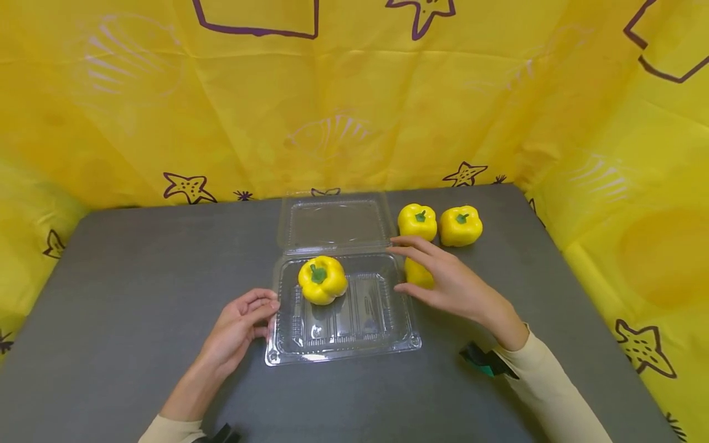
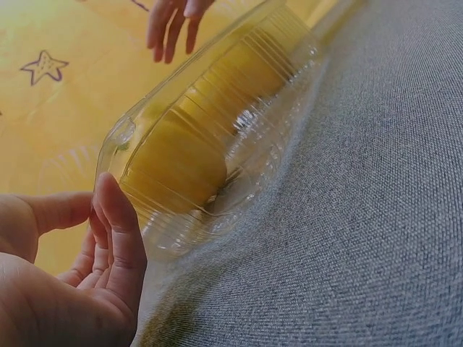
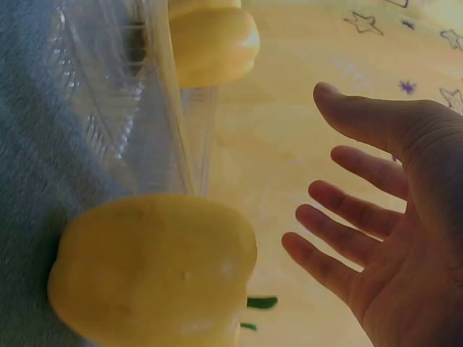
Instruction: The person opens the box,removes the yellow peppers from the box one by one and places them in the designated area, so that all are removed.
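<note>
A clear plastic clamshell container lies with its lid laid back behind its base. One yellow bell pepper with a green stem sits in the base's back left part. My left hand pinches the container's left rim between thumb and fingers, as the left wrist view also shows. Over the container's right side my right hand hovers with spread fingers, holding nothing. Partly hidden beneath it, a second yellow bell pepper stands beside the container; the right wrist view shows this pepper apart from the fingers.
Two more yellow bell peppers, one nearer the lid and one farther right, stand at the back right of the dark grey table. A yellow cloth with starfish drawings hangs behind the table and along its sides.
</note>
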`<state>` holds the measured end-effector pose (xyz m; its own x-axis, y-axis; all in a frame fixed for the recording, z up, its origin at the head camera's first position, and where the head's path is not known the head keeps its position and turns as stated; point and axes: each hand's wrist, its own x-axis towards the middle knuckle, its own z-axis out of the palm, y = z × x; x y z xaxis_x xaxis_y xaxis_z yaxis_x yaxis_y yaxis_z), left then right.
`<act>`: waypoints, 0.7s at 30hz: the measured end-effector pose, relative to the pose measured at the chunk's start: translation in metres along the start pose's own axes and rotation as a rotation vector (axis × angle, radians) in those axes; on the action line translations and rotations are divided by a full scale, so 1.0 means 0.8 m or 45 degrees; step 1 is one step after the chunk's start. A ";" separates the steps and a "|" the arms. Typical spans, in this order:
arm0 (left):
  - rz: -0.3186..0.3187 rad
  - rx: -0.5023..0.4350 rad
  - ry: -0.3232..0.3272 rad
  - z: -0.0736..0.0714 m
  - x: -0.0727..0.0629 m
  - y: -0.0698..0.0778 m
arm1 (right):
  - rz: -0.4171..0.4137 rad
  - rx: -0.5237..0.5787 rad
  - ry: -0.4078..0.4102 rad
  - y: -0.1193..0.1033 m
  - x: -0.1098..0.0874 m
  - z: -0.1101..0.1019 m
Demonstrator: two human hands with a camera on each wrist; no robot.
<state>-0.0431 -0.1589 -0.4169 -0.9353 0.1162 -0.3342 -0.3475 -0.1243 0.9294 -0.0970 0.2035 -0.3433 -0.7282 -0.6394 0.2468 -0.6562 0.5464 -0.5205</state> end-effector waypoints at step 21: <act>0.006 -0.021 -0.004 0.000 0.001 -0.002 | -0.088 0.014 -0.022 -0.012 0.035 0.017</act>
<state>-0.0434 -0.1587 -0.4189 -0.9367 0.1186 -0.3293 -0.3442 -0.1412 0.9282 -0.1083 0.1726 -0.3422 -0.6778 -0.6845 0.2683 -0.7024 0.4949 -0.5116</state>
